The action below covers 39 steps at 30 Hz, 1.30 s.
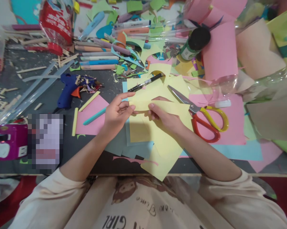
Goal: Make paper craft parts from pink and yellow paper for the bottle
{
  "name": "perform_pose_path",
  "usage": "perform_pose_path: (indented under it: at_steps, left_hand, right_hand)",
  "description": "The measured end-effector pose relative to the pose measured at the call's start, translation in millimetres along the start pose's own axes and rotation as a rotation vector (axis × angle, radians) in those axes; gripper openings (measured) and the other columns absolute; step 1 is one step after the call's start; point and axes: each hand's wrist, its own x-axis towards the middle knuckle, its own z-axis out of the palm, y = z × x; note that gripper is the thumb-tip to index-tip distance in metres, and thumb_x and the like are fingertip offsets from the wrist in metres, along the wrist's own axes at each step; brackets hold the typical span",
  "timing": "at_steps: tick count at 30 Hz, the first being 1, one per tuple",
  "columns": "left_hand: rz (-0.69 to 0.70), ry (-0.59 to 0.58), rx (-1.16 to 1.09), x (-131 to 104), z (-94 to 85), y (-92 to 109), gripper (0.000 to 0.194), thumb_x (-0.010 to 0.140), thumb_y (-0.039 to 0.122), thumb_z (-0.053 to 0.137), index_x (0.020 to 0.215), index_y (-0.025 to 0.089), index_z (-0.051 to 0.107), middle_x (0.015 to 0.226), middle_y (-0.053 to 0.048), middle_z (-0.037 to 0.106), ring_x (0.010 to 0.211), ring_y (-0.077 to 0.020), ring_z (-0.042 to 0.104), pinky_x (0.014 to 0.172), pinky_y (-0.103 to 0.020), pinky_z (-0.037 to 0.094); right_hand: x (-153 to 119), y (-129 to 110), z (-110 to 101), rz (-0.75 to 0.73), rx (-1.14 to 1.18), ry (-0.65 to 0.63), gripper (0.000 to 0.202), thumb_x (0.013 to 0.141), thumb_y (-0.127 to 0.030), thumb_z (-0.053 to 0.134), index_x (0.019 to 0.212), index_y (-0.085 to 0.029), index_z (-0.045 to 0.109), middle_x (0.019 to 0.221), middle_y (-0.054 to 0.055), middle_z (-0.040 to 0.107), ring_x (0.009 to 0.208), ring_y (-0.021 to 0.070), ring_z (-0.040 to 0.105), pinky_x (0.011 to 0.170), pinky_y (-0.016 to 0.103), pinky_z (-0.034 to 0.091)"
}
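Observation:
Between my two hands stretches a narrow strip of yellow paper (141, 105). My left hand (119, 111) pinches its left end with thumb and fingers. Farther along, my right hand (162, 114) grips the strip under its thumb, and the free end sticks out to the right. Beneath both hands lie larger yellow paper sheets (168, 143). A black pen (145, 82) rests just beyond my left hand. To the right, scissors (198, 113) with red and yellow handles lie with the blades pointing up and left.
Left of my hands are a pink paper piece (92, 116) with rolled paper sticks, a blue glue gun (68, 90), and a purple box (10, 141). Several markers (99, 62) and paper scraps spread beyond. Bottles wrapped in pink paper (221, 54) and a black-capped jar (195, 43) stand at right.

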Motion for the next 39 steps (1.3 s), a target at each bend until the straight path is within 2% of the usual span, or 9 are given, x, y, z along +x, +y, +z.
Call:
perform_pose_path:
  at_steps: [5,13,20,24,28,35,39]
  left_hand:
    - [0.005,0.025,0.016,0.5,0.8,0.7,0.034,0.074,0.03,0.071,0.106,0.019,0.066,0.061,0.006,0.062,0.06,-0.013,0.07,0.062,-0.021,0.058]
    - [-0.031,0.1,0.015,-1.6,3.1,7.8,0.023,0.071,0.031,0.073,0.089,0.017,0.073,0.063,0.002,0.066,0.06,-0.0115,0.066,0.059,-0.02,0.056]
    - [-0.096,0.069,0.025,1.1,0.4,7.7,0.029,0.072,0.038,0.073,0.092,0.017,0.074,0.063,0.001,0.065,0.061,-0.0129,0.065,0.061,-0.024,0.057]
    - [-0.13,0.079,-0.018,1.0,1.6,9.0,0.027,0.069,0.036,0.075,0.089,0.018,0.073,0.062,0.003,0.065,0.059,-0.0135,0.067,0.064,-0.026,0.06]
    - [-0.12,0.105,-0.028,-0.2,2.8,11.4,0.023,0.069,0.033,0.075,0.086,0.018,0.073,0.06,0.003,0.066,0.056,-0.0133,0.068,0.062,-0.025,0.06]
    - [-0.098,0.11,-0.039,-0.2,2.3,6.8,0.02,0.07,0.03,0.076,0.085,0.018,0.074,0.061,0.002,0.068,0.056,-0.0147,0.07,0.061,-0.025,0.061]
    - [-0.108,0.116,-0.068,1.1,1.9,5.7,0.022,0.07,0.034,0.076,0.084,0.018,0.075,0.064,0.001,0.07,0.061,-0.0148,0.071,0.061,-0.024,0.062]
  right_hand:
    - [-0.7,1.4,-1.3,0.011,-0.004,-0.013,0.034,0.077,-0.052,0.073,0.075,-0.02,0.06,0.06,-0.004,0.065,0.049,0.0064,0.052,0.048,0.021,0.043]
    - [-0.1,2.9,-1.4,0.002,0.023,-0.013,0.034,0.077,-0.051,0.073,0.077,-0.02,0.06,0.058,-0.006,0.062,0.049,0.006,0.052,0.046,0.02,0.039]
    - [0.2,3.3,-0.8,0.007,0.043,0.019,0.035,0.075,-0.052,0.075,0.076,-0.021,0.06,0.057,-0.006,0.063,0.046,0.0057,0.052,0.043,0.019,0.037]
    - [0.0,6.4,-1.8,0.003,0.096,-0.003,0.03,0.078,-0.048,0.075,0.076,-0.021,0.062,0.058,-0.006,0.064,0.047,0.0051,0.052,0.043,0.018,0.038]
    - [-0.6,8.4,-3.9,0.006,0.089,-0.012,0.026,0.081,-0.045,0.072,0.077,-0.021,0.063,0.06,-0.006,0.064,0.049,0.0056,0.054,0.046,0.019,0.04]
    - [-0.2,7.2,-4.3,0.013,0.036,-0.01,0.032,0.079,-0.05,0.072,0.079,-0.02,0.061,0.059,-0.006,0.063,0.049,0.006,0.053,0.047,0.02,0.041]
    - [0.8,7.3,-3.0,0.027,0.072,-0.005,0.034,0.078,-0.052,0.073,0.078,-0.021,0.06,0.058,-0.006,0.062,0.048,0.0059,0.052,0.046,0.02,0.038]
